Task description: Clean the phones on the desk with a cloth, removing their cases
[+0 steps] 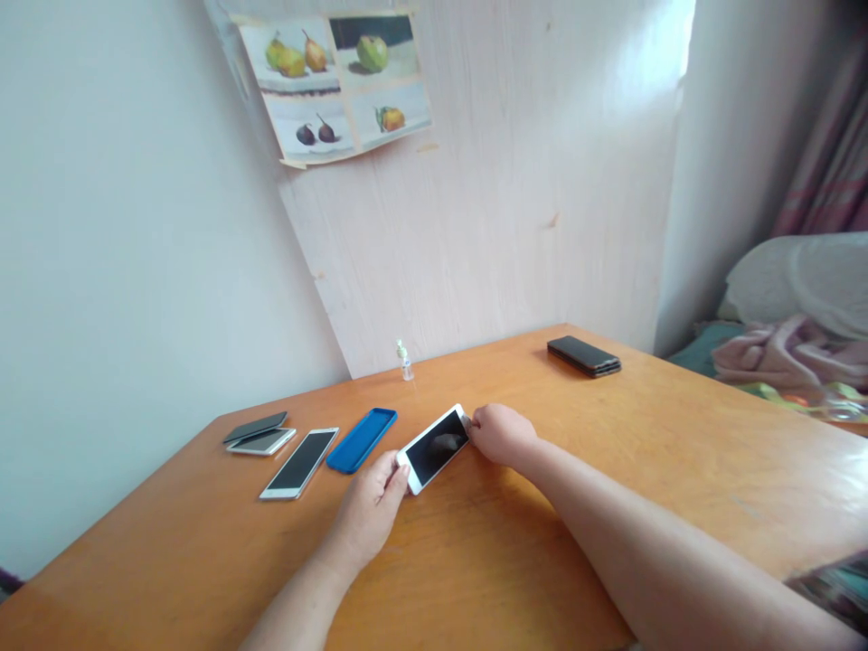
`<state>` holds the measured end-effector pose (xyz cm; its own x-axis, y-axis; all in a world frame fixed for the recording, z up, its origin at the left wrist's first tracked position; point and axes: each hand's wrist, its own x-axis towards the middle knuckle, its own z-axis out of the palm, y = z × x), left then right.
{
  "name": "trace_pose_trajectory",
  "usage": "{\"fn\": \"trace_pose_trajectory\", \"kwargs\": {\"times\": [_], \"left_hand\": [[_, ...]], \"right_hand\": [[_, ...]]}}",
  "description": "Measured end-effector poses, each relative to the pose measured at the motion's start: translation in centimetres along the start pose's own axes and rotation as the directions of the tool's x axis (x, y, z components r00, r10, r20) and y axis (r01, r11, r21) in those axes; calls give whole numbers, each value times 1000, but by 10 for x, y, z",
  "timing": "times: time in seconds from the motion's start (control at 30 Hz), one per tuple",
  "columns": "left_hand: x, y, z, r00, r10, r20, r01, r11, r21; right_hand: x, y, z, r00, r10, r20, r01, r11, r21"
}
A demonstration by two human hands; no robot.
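Note:
A white smartphone (438,449) with a dark, glossy screen is tilted above the table, face up. My left hand (375,497) grips its lower left end, thumb on the front edge. At the phone's upper right end is my right hand (500,432), its fingers closed against the edge. A small greyish bit shows by those fingertips; I cannot make out what it is. To the left of the phone lies an open blue phone case (362,440). Beside the case rests another white smartphone (300,464), screen up.
Farther left, a white phone (263,441) lies under a dark flip cover (256,426). A small clear pump bottle (405,360) stands by the wall. Stacked dark phones or cases (584,355) sit at the back right of the wooden table (678,434).

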<state>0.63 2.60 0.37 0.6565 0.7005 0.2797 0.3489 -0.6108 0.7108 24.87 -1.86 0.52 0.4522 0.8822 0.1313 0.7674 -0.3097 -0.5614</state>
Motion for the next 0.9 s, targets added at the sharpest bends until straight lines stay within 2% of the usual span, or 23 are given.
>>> {"fn": "trace_pose_trajectory", "kwargs": {"times": [0.23, 0.43, 0.67, 0.9], "left_hand": [[2, 2, 0, 1000, -21, 15, 23, 996, -92], [3, -8, 3, 999, -42, -20, 39, 987, -155], [2, -14, 5, 996, -68, -61, 64, 996, -64], [0, -16, 7, 990, -52, -133, 71, 988, 140]], "right_hand": [[3, 0, -9, 999, -35, -2, 35, 999, -13], [11, 1, 0, 997, -76, -18, 77, 995, 57], [8, 3, 14, 990, -137, -24, 139, 987, 85], [6, 1, 21, 986, -158, -59, 163, 983, 84]]}}
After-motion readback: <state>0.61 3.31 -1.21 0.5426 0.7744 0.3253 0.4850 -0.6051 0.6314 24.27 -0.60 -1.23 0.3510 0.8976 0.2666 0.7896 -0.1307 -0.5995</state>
